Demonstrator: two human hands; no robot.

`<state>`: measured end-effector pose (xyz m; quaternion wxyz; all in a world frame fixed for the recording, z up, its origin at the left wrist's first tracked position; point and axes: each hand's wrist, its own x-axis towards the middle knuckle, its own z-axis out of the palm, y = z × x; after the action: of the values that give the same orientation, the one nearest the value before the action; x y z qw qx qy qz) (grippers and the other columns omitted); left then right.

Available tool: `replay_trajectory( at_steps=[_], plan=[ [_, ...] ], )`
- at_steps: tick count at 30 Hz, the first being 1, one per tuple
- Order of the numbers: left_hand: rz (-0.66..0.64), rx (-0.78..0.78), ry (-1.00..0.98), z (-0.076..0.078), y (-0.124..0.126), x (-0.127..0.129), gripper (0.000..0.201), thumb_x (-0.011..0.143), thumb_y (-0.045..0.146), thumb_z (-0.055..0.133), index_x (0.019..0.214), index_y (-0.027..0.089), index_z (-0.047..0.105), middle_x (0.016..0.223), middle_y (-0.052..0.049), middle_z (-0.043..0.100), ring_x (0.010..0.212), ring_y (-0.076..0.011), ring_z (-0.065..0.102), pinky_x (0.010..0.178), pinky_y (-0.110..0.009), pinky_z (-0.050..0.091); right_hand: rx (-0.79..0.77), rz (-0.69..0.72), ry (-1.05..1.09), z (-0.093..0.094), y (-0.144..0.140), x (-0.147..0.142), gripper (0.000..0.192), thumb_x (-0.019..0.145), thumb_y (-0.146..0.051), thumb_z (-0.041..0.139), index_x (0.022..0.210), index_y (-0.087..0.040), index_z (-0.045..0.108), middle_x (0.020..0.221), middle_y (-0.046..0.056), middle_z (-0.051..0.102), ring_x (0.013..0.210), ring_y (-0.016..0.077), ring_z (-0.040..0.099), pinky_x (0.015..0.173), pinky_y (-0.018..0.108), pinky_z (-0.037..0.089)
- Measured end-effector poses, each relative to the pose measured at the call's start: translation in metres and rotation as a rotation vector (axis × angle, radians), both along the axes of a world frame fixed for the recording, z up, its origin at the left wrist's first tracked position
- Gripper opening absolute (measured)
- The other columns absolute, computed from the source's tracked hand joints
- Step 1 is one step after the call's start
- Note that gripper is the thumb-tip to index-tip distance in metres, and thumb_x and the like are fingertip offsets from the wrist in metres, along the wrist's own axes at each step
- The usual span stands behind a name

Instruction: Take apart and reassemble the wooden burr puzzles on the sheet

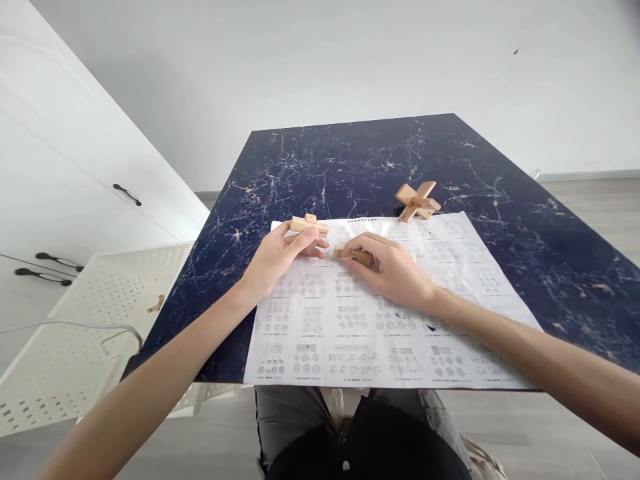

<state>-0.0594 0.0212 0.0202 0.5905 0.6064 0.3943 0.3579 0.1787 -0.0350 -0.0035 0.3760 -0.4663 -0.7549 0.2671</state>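
Between the thumb and fingers of my left hand (280,257) are joined wooden puzzle pieces (309,225), with dark marks on their faces. My right hand (387,265) is closed around a single wooden puzzle piece (361,256), whose left end sticks out toward my left hand. The two held parts are apart. Both hands are over a white instruction sheet (320,333) printed with rows of small diagrams. Past my right hand, at the sheet's far edge, stands a cross-shaped wooden puzzle (417,201) of interlocked bars.
The sheet lies on a dark blue marbled table (345,160). Left of it, lower down, is a cream perforated rack (95,320) with a small wooden piece (156,304) and a white cable (90,324). White cabinets (85,133) stand at the left; a white wall is behind.
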Motion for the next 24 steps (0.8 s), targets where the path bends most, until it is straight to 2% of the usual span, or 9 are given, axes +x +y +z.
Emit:
replay_trajectory(
  at_steps=[5, 10, 16, 19, 24],
  plan=[
    [-0.005, -0.008, 0.02, 0.003, -0.001, 0.002, 0.049, 0.096, 0.053, 0.076, 0.125, 0.015, 0.069, 0.112, -0.012, 0.081, 0.087, -0.0203, 0.077, 0.093, -0.038, 0.06, -0.1, -0.062, 0.088, -0.001, 0.0, 0.002, 0.03, 0.107, -0.052, 0.058, 0.121, -0.026, 0.063, 0.109, 0.01, 0.076, 0.086, 0.0248, 0.068, 0.073, 0.041, 0.054],
    [-0.003, -0.008, 0.011, 0.003, 0.0, 0.002, 0.046, 0.095, 0.051, 0.076, 0.121, 0.014, 0.071, 0.113, -0.013, 0.081, 0.086, -0.0198, 0.076, 0.09, -0.037, 0.061, -0.211, -0.077, 0.214, -0.007, 0.007, 0.007, 0.045, 0.106, -0.061, 0.055, 0.131, -0.024, 0.059, 0.106, 0.011, 0.077, 0.094, 0.0274, 0.073, 0.079, 0.044, 0.057],
    [-0.003, -0.014, 0.013, 0.001, 0.001, 0.0, 0.044, 0.096, 0.051, 0.076, 0.12, 0.015, 0.071, 0.111, -0.011, 0.081, 0.083, -0.0183, 0.076, 0.09, -0.036, 0.06, -0.251, -0.019, 0.328, -0.009, 0.015, 0.012, 0.042, 0.105, -0.059, 0.059, 0.128, -0.024, 0.063, 0.102, 0.008, 0.075, 0.088, 0.0229, 0.072, 0.082, 0.043, 0.057],
    [-0.002, -0.016, 0.017, 0.002, 0.001, 0.001, 0.045, 0.096, 0.051, 0.077, 0.121, 0.015, 0.07, 0.112, -0.011, 0.08, 0.082, -0.0179, 0.076, 0.09, -0.036, 0.06, -0.26, -0.036, 0.376, -0.006, 0.016, 0.013, 0.039, 0.105, -0.057, 0.061, 0.126, -0.023, 0.064, 0.098, 0.006, 0.075, 0.081, 0.02, 0.069, 0.076, 0.039, 0.055],
    [-0.033, -0.018, 0.0, 0.003, 0.0, 0.0, 0.045, 0.095, 0.048, 0.078, 0.125, 0.015, 0.067, 0.113, -0.011, 0.08, 0.085, -0.0189, 0.076, 0.09, -0.038, 0.061, -0.363, -0.045, 0.536, -0.002, 0.016, 0.012, 0.037, 0.106, -0.054, 0.06, 0.125, -0.022, 0.063, 0.1, 0.005, 0.076, 0.068, 0.0158, 0.066, 0.064, 0.036, 0.049]
  ],
)
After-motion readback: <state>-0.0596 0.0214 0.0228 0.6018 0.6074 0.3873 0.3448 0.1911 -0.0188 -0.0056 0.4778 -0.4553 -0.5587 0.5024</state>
